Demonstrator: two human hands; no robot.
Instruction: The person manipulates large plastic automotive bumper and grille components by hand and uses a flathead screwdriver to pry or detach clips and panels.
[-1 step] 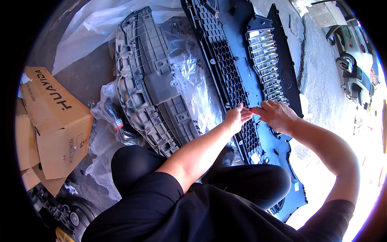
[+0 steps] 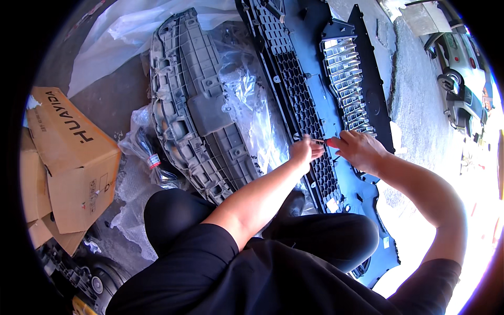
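Spreading to both sides, two black-clad knees point(image 2: 336, 239) are filling the lower middle of the frame above a black short-sleeved shirt point(image 2: 273, 278). Just beyond them, right of centre, the right hand point(image 2: 359, 149) is gripping a slim tool with a red handle and a thin shaft point(image 2: 329, 142), its shaft pointing left. The left hand point(image 2: 303, 152) is curling its fingers near the shaft's tip; whether it is pinching the tip or some small piece, I cannot tell.

Behind the hands, a long black plastic grille with honeycomb mesh point(image 2: 299, 89) is running from the top centre down toward the knees. To its right, a broad dark panel with a bluish sheen point(image 2: 313, 58) is stretching alongside, and a grille with shiny silver slats point(image 2: 346, 81) is lying over it. Left of centre, a long grey ribbed plastic part point(image 2: 210, 113) is lying beside crumpled clear plastic wrapping point(image 2: 252, 105).

At the left edge, an open brown cardboard box point(image 2: 79, 142) is standing on the floor. Farther off, a translucent white sheet point(image 2: 113, 47) is spreading across the upper left, and a pale vehicle point(image 2: 462, 58) is standing at the upper right.
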